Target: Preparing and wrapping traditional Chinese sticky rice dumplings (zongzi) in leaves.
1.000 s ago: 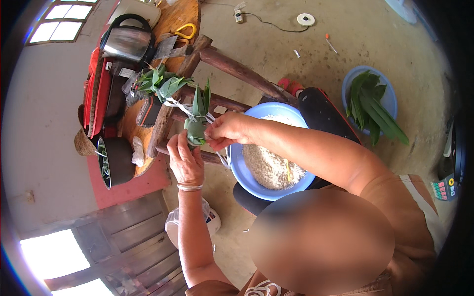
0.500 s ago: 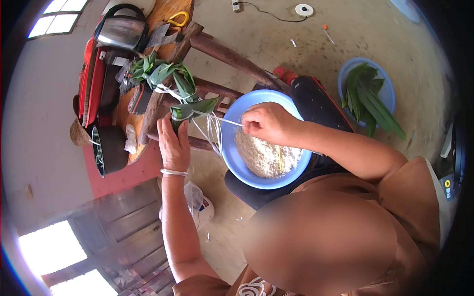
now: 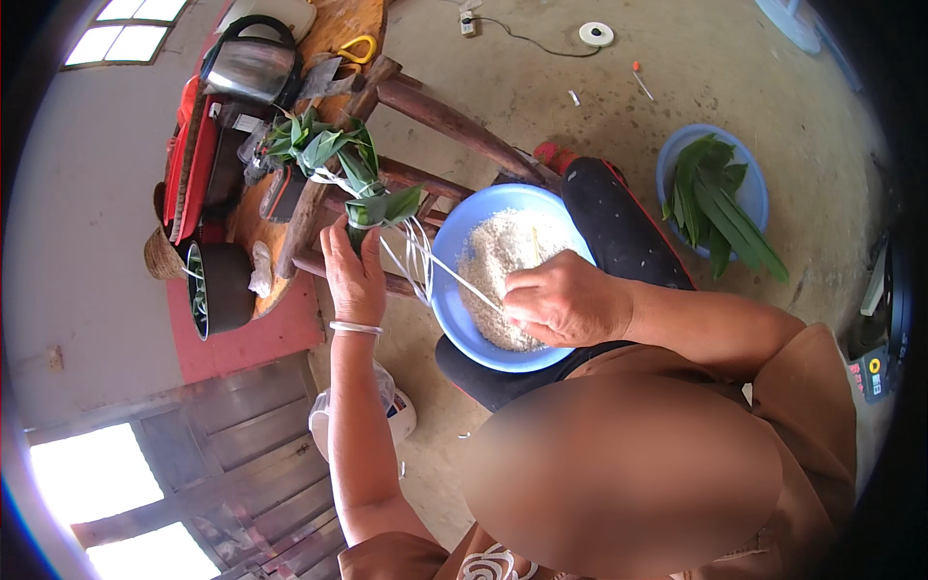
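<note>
My left hand [image 3: 355, 273] is closed round a green leaf-wrapped dumpling [image 3: 365, 215] at the stool's edge, its fingers partly behind the leaves. A white string [image 3: 468, 283] is wound about the dumpling and runs taut to my right hand [image 3: 563, 300]. That hand is closed on the string's end over a blue basin [image 3: 448, 324] of pale rice grains [image 3: 488, 246]. More loose white strands [image 3: 418, 259] hang beside the dumpling. Just beyond, several leaf-wrapped dumplings [image 3: 329, 150] hang in a bunch tied with the same string.
A wooden stool [image 3: 454, 121] stands past the basin. The table [image 3: 256, 217] at left carries a kettle [image 3: 253, 66], yellow-handled scissors [image 3: 360, 48] and a dark pot [image 3: 224, 290]. Long green leaves [image 3: 720, 198] lie in a second blue basin [image 3: 667, 174] at right. A white bucket [image 3: 398, 420] stands by my left arm.
My right hand has moved toward me and slightly right, drawing the string down across the rice basin. My left hand stays on the dumpling.
</note>
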